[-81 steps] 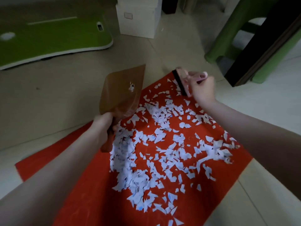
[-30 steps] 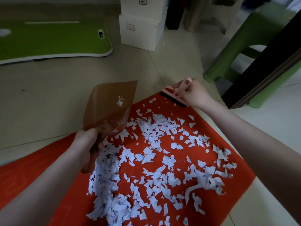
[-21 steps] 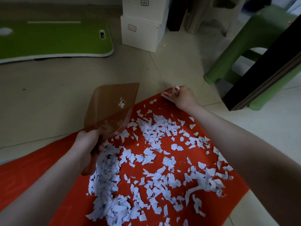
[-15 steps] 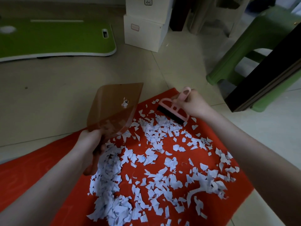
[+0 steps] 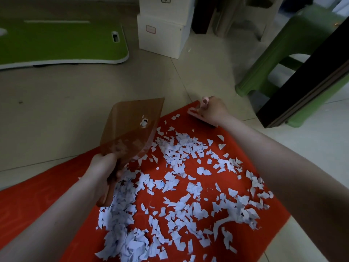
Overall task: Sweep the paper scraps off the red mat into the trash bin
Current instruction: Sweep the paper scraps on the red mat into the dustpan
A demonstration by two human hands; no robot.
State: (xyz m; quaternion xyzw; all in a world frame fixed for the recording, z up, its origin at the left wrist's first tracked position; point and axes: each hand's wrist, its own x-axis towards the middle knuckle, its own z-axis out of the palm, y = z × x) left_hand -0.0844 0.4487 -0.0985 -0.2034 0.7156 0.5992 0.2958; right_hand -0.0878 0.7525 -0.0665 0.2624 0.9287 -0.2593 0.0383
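**Scraps spread on red mat, dustpan and brush in hand**

Tiled floor (image 5: pixel 66 114) filled the view. A red mat (image 5: pixel 34 210) lay on it at a slant, running from lower left to a far corner near top centre. A green board (image 5: pixel 62 42) with a white rim lay flat on the floor at upper left, well apart from the mat. A green stool (image 5: pixel 294 46) stood at upper right, with a dark panel (image 5: pixel 306 86) leaning across in front of it. Two white boxes (image 5: pixel 160 35), stacked, sat at top centre.

Paper scraps (image 5: pixel 181 186), white-blue, covered most of the mat's middle and right, thickest in a heap at bottom centre-left. A few loose ones lay near the far corner.

A brown see-through dustpan (image 5: pixel 132 129) was held tilted up over the mat's left edge, its wide lip pointing away. One small scrap (image 5: pixel 144 122) sat inside it. More pale bits showed through its lower part; inside it or on the mat beneath, hard to say.

The left hand (image 5: pixel 103 171) was wrapped tight round the dustpan's handle. The right hand (image 5: pixel 213 111) was at the mat's far corner, fingers curled round a small pink brush (image 5: pixel 194 112). The brush head was down at the mat, mostly hidden by the hand.
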